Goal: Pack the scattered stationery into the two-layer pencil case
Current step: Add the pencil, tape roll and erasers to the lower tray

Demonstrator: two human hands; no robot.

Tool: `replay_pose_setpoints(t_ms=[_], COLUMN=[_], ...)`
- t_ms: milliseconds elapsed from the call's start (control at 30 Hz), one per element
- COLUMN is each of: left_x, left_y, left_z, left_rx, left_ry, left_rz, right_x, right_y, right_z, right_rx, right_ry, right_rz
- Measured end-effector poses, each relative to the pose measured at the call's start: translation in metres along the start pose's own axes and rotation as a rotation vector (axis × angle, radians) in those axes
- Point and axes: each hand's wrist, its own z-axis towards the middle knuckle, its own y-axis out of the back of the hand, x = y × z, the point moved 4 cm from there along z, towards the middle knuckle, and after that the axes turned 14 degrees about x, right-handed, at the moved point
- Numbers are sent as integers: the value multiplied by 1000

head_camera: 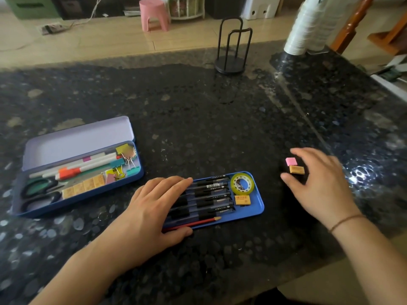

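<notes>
The left hand (pixel 152 208) lies flat on the pens in the blue tray (pixel 256 205), fingers together, gripping nothing. The right hand (pixel 319 183) hovers, fingers apart, over two erasers (pixel 296 169) on the surface — a loose pinch could flick one away; the case (pixel 74 172) sits well left.

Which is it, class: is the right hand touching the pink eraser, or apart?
Apart. The head view shows dark countertop between the right hand and the pink eraser.
</notes>
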Motion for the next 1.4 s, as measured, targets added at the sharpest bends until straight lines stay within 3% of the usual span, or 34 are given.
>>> replay_pose_setpoints(t_ms=[67, 233, 333, 433, 900, 1000, 1067, 1167, 1300, 1400], left_x=[0, 0, 0, 0, -2, -2, -1, -1, -2, -3], left_y=[0, 1, 0, 0, 0, 0, 0, 0, 0, 1], left_z=[0, 0, 0, 1, 0, 0, 0, 0, 1, 0], left_rx=[5, 2, 2, 7, 31, 27, 24, 23, 17, 14], left_ry=[1, 2, 5, 9, 15, 9, 9, 8, 13, 14], left_rz=[-3, -12, -11, -4, -6, -1, -5, -3, 3, 5], right_x=[-13, -10, 20, 47, 59, 46, 20, -15, -11, 17], right_y=[-5, 4, 15, 5, -22, -6, 6, -2, -3, 2], right_z=[4, -8, -27, -43, -36, -29, -12, 6, 2, -13], right_rx=[50, -14, -26, 115, 284, 78, -51, 79, -15, 13], right_ry=[-66, -74, 220, 396, 167, 207, 114, -50, 51, 246], right_rz=[-6, 139, 180, 177, 99, 119, 106, -50, 46, 270])
